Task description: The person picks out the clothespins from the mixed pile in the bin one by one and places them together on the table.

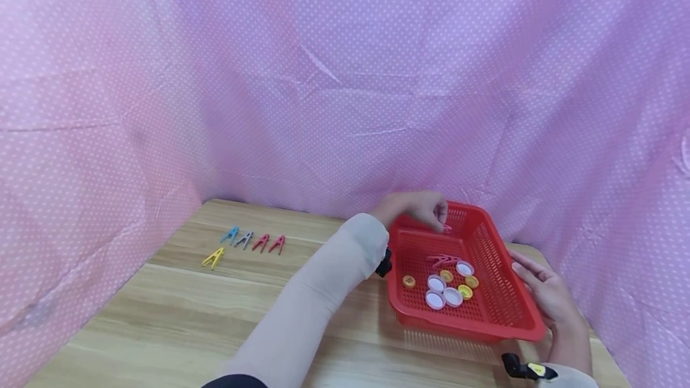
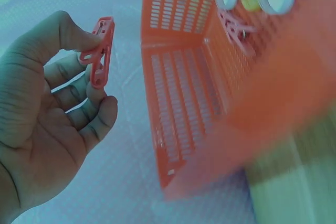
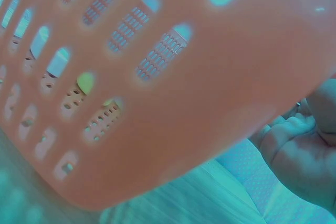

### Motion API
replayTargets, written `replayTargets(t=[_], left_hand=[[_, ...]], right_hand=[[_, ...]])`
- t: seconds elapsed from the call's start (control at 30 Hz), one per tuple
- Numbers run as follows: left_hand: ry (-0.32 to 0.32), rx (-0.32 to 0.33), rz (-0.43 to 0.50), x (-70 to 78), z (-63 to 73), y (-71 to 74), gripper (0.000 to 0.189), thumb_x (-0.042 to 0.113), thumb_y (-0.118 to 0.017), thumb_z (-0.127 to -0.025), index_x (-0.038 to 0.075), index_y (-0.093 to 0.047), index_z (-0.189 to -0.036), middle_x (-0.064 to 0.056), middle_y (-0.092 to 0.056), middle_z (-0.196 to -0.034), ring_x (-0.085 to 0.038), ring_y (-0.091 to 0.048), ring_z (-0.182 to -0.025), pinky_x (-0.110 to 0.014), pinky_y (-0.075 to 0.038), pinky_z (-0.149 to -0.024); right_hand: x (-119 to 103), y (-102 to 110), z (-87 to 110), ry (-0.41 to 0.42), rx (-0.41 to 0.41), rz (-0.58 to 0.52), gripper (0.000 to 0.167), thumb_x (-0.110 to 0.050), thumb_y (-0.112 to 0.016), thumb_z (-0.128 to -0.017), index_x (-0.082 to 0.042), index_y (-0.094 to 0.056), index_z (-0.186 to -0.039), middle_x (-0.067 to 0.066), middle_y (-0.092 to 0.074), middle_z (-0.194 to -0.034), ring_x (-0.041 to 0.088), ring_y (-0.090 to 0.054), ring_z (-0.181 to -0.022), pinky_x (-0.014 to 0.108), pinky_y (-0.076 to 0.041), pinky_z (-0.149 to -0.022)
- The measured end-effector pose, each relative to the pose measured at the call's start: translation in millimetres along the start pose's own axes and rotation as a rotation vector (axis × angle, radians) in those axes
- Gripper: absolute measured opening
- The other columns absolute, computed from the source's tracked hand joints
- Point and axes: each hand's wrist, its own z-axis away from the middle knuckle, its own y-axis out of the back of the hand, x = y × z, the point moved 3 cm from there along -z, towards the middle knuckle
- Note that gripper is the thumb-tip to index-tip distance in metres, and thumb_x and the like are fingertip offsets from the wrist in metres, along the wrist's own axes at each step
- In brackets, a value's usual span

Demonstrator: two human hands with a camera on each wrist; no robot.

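Note:
My left hand (image 1: 426, 208) is over the far end of the red plastic basket (image 1: 396, 298). Between its thumb and fingertips it pinches a pinkish-red clothespin (image 2: 103, 51), seen nearly edge-on in the left wrist view. At the basket's right side, my right hand (image 1: 552, 292) holds the rim, its thumb and fingers at the edge; the basket wall hides part of its fingers in the right wrist view. Inside the basket lie pink clothespins (image 1: 443, 260), several white round caps (image 1: 435, 299) and several yellow caps (image 1: 465, 291).
On the table (image 1: 178, 316) to the left lie a blue clothespin (image 1: 230, 235), a grey clothespin (image 1: 244, 240), two red clothespins (image 1: 261, 243) and a yellow clothespin (image 1: 213, 257). A pink dotted curtain (image 1: 345, 106) hangs behind and beside the table.

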Motion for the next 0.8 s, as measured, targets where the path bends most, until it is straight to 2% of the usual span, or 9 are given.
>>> replayTargets(t=[0.33,0.57,0.8], left_hand=[[0.009,0.063,-0.135,-8.1,35.2,20.9,0.017,0.017,-0.077,-0.086,0.012,-0.061,-0.086,0.003,-0.059,-0.08,-0.008,-0.052,-0.07,-0.02,-0.045,-0.064],[-0.009,0.076,-0.205,-15.9,71.6,31.2,0.016,0.017,-0.076,-0.084,0.011,-0.061,-0.088,0.003,-0.056,-0.077,-0.009,-0.047,-0.067,-0.022,-0.041,-0.061],[-0.023,0.121,-0.265,-31.2,112.9,33.5,0.016,0.016,-0.075,-0.081,0.011,-0.062,-0.089,0.005,-0.055,-0.075,-0.006,-0.046,-0.065,-0.02,-0.04,-0.06]], right_hand=[[1.2,-0.7,0.9,0.005,-0.005,-0.019,0.033,-0.019,-0.06,-0.105,-0.033,-0.069,-0.133,-0.009,-0.076,-0.103,0.015,-0.074,-0.086,0.034,-0.062,-0.071],[0.4,-2.1,1.0,-0.002,-0.006,-0.029,0.034,-0.019,-0.059,-0.105,-0.032,-0.068,-0.136,-0.009,-0.076,-0.104,0.015,-0.075,-0.088,0.035,-0.062,-0.072],[0.3,-1.3,1.9,-0.003,-0.012,-0.038,0.034,-0.017,-0.059,-0.105,-0.033,-0.068,-0.135,-0.01,-0.075,-0.105,0.014,-0.074,-0.089,0.034,-0.061,-0.073]])
